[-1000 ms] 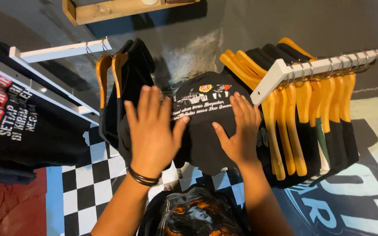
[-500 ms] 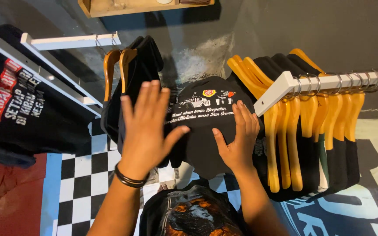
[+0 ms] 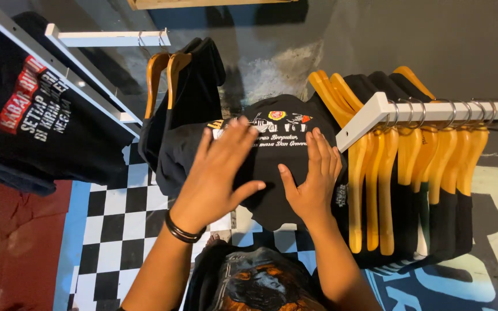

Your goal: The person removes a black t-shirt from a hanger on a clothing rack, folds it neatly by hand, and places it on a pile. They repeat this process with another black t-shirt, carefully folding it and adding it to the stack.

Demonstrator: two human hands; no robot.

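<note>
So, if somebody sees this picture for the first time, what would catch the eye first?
Probably the two hands in the middle: the left hand and the right hand both lie flat on a black shirt with a small colourful print. Next comes the row of yellow hangers on the white rail at the right. Below, the black-and-white checkered floor also stands out.

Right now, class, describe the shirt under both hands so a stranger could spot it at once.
Start at the white rail with yellow hangers on the right. Just left of its end, a black shirt lies spread under the left hand and right hand. Unlike its hanging neighbours, it shows white script and small coloured badges.
</note>
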